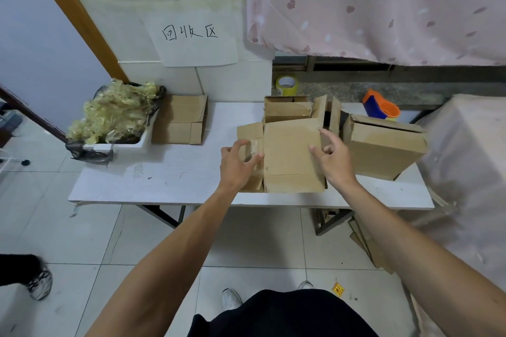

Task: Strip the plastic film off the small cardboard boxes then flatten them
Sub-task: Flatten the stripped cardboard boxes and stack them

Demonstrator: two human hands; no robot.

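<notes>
A small brown cardboard box (290, 156) stands on the white table (164, 172), near its front edge, with its left flap folded out. My left hand (236, 165) grips that left flap, where clear plastic film (253, 149) covers the cardboard. My right hand (332, 156) rests against the box's right side with the fingers loosely spread. Behind it stands another open box (287, 111), and a larger one (383, 145) sits to the right.
A white bin (123, 142) at the table's left end is heaped with crumpled yellowish film (115, 112). Flattened cardboard (179, 119) lies beside it. A tape roll (286, 85) and an orange-blue tape dispenser (380, 107) sit at the back. Another person's shoe (41, 284) is on the floor at left.
</notes>
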